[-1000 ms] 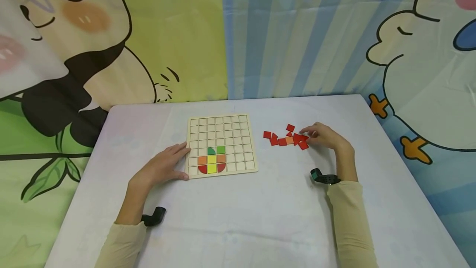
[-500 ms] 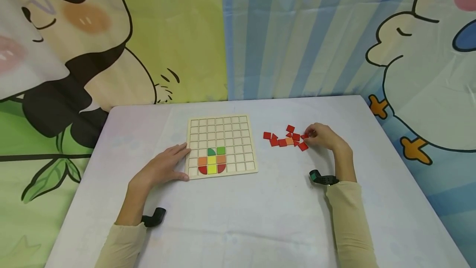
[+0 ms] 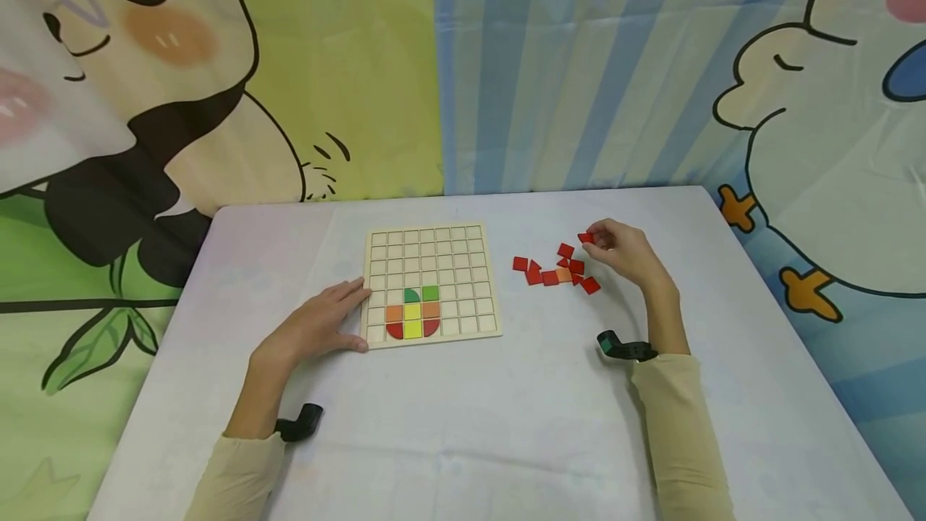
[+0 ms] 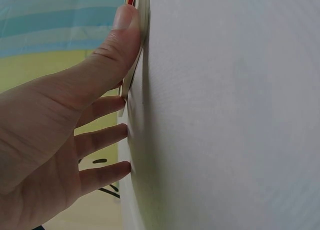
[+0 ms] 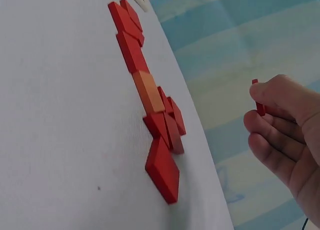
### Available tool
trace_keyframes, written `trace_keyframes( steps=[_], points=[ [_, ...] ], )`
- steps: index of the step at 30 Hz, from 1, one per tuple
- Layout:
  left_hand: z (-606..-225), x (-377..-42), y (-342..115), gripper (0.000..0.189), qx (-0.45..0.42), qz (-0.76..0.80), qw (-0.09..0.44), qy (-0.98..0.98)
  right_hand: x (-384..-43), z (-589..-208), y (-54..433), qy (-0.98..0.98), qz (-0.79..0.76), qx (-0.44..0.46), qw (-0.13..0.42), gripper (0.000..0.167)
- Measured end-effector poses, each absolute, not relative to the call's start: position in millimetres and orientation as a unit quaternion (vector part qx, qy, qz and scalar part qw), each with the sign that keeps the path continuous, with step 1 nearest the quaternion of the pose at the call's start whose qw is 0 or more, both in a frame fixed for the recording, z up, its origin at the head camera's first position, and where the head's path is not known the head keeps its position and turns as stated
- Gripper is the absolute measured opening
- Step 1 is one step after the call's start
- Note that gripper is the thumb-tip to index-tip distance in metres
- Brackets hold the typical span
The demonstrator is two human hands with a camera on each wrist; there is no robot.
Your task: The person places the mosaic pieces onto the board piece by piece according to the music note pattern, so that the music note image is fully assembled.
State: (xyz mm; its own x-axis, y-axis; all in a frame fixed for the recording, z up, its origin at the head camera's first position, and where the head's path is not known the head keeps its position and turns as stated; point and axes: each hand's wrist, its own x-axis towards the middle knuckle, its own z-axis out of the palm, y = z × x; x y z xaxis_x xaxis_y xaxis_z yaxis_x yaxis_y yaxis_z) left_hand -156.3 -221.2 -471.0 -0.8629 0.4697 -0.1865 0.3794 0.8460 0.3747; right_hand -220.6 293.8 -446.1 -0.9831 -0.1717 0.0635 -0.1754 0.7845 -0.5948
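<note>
**Right grip point(image 3: 624, 252) held a red tile point(image 3: 585, 238) above the bench point(image 3: 463, 424)**

Thumb and fingers pinched the red tile, whose full shape they partly hid. It was raised off the surface, near the far right side of a spread of loose tiles point(image 3: 550, 278). These were mostly red squares and triangles, many touching, with one orange square point(image 3: 563, 274) among them.

The left grip point(image 3: 318, 322) lay relaxed with its fingers extended, thumb near the close left corner of a wooden grid board point(image 3: 466, 264) and fingertips along its left side. The board lay flat, left of the loose tiles.

Its nearest row carried a yellow square point(image 3: 412, 329) between two red quarter-rounds point(image 3: 431, 328). In the next row, another yellow square point(image 3: 412, 309) sat between two orange tiles point(image 3: 430, 309). Beyond those came a dark green quarter-round point(image 3: 411, 294) and a light green square point(image 3: 430, 293), side by side.

Both wrists wore black devices point(image 3: 625, 346) beside beige sleeves point(image 3: 673, 424). Cartoon-printed cloth point(image 3: 564, 63) hung behind the bench.
</note>
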Motion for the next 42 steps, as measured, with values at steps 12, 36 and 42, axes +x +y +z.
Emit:
trace_keyframes(
  steps=[12,36,42],
  points=[
    [-472,-157,-222,0.095,0.22,0.163,0.139,0.952,-215,-433,233,-0.932,0.332,0.132,0.065,0.034],
    [-473,-159,-222,0.097,0.222,0.158,0.142,0.952,-212,-439,199,-0.883,0.46,0.088,0.021,0.025],
    [-474,-159,-221,0.097,0.22,0.161,0.143,0.951,-212,-441,195,-0.883,0.455,0.114,0.018,0.034]
  ],
)
